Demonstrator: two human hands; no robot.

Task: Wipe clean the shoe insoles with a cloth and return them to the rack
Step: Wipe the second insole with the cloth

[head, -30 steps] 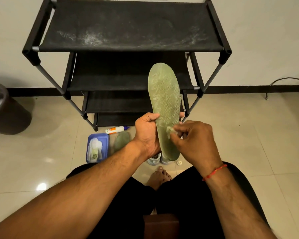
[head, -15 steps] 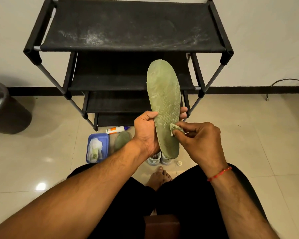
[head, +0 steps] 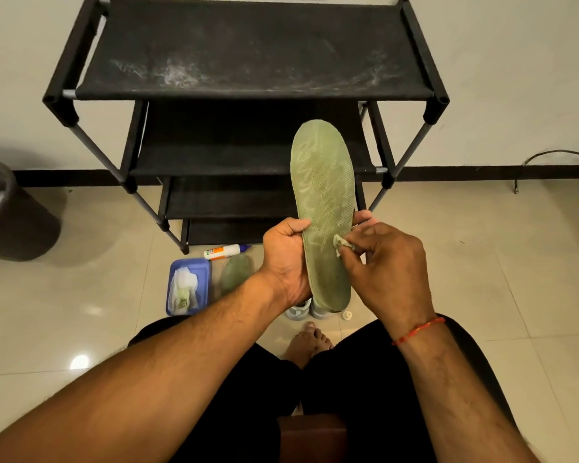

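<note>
Here the green insole [head: 323, 208] stands upright, toe toward twelve o'clock before the rack [head: 248, 48], its waist gripped by the left hand [head: 286, 259], seemingly to brace it, while the right hand [head: 388, 262] pinches a small cloth [head: 340, 243] against its three-o'clock edge; the label on the floor bottle [head: 224, 252] is unreadable.

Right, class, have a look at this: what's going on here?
A seated person holds a green insole upright in the left hand and presses a small wad of cloth, pinched in the right hand, against its middle. A second insole lies on the floor beside a blue tray of wipes, before the black shoe rack. Neither is on the rack yet.
</note>
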